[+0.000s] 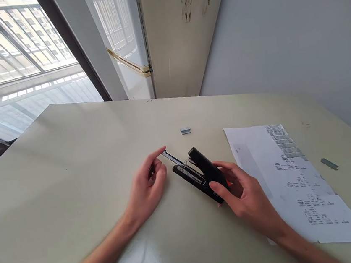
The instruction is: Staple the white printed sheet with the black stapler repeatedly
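A black stapler [210,169] sits in my right hand [245,191], its thumb on the near side and its fingers around the back end. The stapler's top arm is raised at an angle above its base. A narrow metal staple tray [173,157] sticks out of the front, pointing up and left. At the tray's outer end rests the tip of my left index finger; my left hand [148,181] has that finger stretched out and the others curled, with no object visible in it. Past the stapler, a short strip of staples [186,130] lies on the table.
Right of my hands a printed sheet of paper [262,172] lies flat on the pale table [72,168]. A small grey-green strip [329,164] lies beyond its right edge. Behind the table stands a refrigerator [178,42], with a window to its left and a wall to its right.
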Demonstrator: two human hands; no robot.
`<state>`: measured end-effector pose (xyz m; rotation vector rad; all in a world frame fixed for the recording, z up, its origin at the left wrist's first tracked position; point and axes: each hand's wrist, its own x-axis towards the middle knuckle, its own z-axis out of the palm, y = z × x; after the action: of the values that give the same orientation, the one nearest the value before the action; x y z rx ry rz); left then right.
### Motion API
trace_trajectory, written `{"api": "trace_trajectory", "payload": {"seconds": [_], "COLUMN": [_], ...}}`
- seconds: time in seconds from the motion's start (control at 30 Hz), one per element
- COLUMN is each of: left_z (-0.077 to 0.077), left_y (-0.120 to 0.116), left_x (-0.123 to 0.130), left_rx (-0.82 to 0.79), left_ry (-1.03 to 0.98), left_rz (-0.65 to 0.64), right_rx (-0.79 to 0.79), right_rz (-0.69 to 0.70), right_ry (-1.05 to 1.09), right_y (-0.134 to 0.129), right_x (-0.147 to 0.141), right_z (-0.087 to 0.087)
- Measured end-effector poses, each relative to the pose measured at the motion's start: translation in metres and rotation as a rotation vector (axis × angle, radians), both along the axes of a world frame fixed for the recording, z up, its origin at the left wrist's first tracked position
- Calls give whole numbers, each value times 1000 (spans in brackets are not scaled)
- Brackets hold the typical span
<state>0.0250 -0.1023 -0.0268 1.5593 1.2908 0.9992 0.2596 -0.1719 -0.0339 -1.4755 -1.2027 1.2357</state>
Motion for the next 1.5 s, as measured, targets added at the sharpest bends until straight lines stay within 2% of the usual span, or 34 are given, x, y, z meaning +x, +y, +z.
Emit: {"api": "trace_trajectory", "payload": {"seconds": [0.17,0.37,0.57,0.7,1.07,1.5], "left_z": [0,-1,-12,-15,-16,-12], "left_y": [-1,3,-2,-5,-5,-7], "left_x": [2,0,3,4,6,7], "left_rx": [-44,58,88,80,159,212], "left_ry": [9,78,148,170,285,326], "left_rz": [-49,15,-102,-104,-149,-179], "right_rx": [79,160,207,246,348,419], "right_rz": [-47,-100,-111,-112,-129,-112], "right_ry": [-116,-228,-311,-377,-549,-634], "right_y": [-1,-2,-3,-4,-5,-5], "right_x": [-1,1,-1,-4,-8,-13], "right_z": [-2,-6,-13,-16,-19,-18]}}
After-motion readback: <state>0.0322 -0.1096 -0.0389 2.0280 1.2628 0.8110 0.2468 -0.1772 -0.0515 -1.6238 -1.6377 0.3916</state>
